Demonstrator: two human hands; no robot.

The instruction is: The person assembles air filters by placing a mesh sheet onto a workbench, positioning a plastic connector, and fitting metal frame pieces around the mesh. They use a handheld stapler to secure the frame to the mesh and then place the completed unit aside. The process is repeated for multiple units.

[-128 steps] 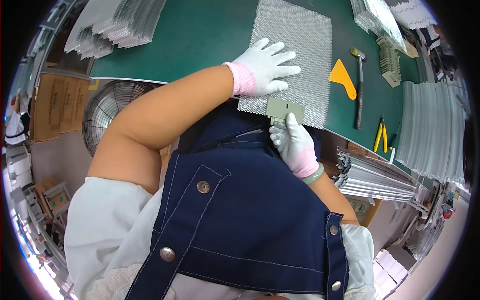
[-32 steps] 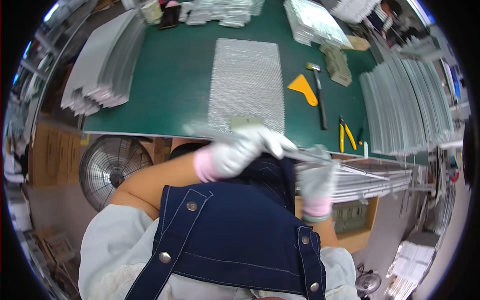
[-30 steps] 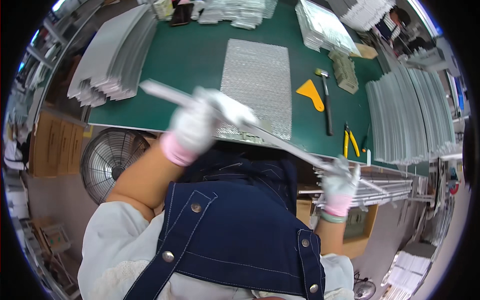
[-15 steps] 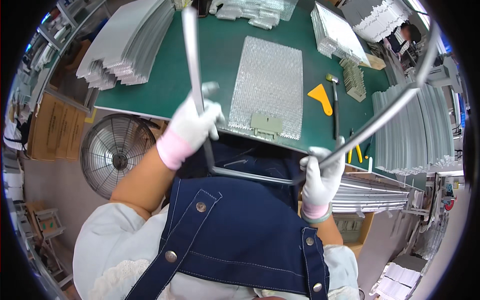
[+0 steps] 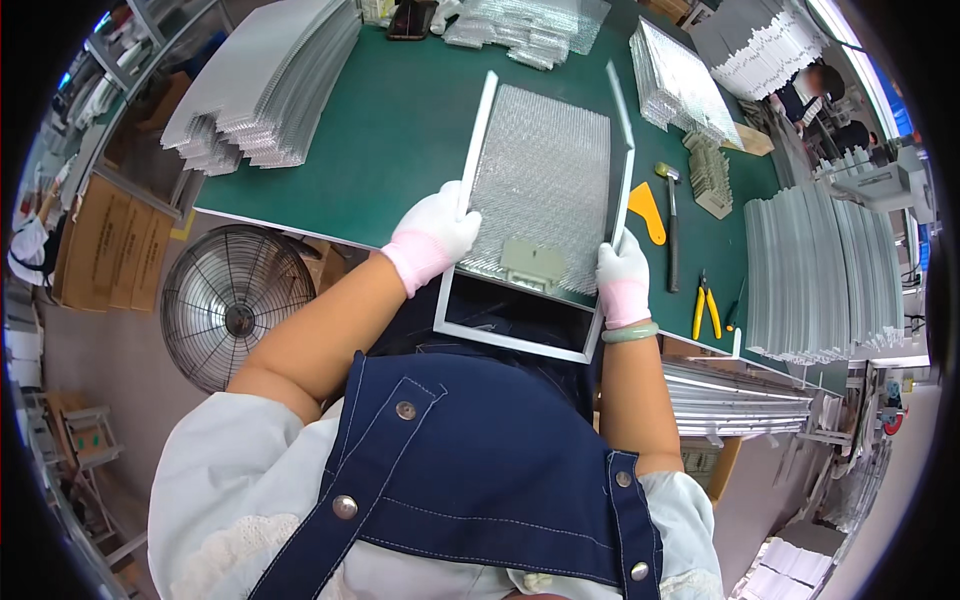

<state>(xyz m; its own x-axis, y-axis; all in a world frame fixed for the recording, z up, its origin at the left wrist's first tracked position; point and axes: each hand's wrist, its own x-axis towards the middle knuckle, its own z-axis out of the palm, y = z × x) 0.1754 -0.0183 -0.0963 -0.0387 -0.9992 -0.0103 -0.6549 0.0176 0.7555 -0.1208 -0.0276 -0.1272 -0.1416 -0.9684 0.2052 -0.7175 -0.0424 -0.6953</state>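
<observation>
My left hand, in a white glove with a pink cuff, is closed round the left bar of a thin silver metal frame. Gloved alike, my right hand grips the right bar low down. The frame's far side stands open; a bend shows partway up its right bar. Between the bars lies a silvery mesh filter panel on the table. A grey-green plastic piece rests at the panel's near end. The near bar hangs past the table edge, in front of my apron.
On the green table lie an orange scraper, a hammer and yellow-handled pliers. Stacked panels stand at the far left, more strips at the right. A floor fan is by the left edge. Another person works far right.
The frame has come down and inward, its bars now on either side of the mesh panel. Both my hands moved with it, the right one forward, and its bars are closer together.
</observation>
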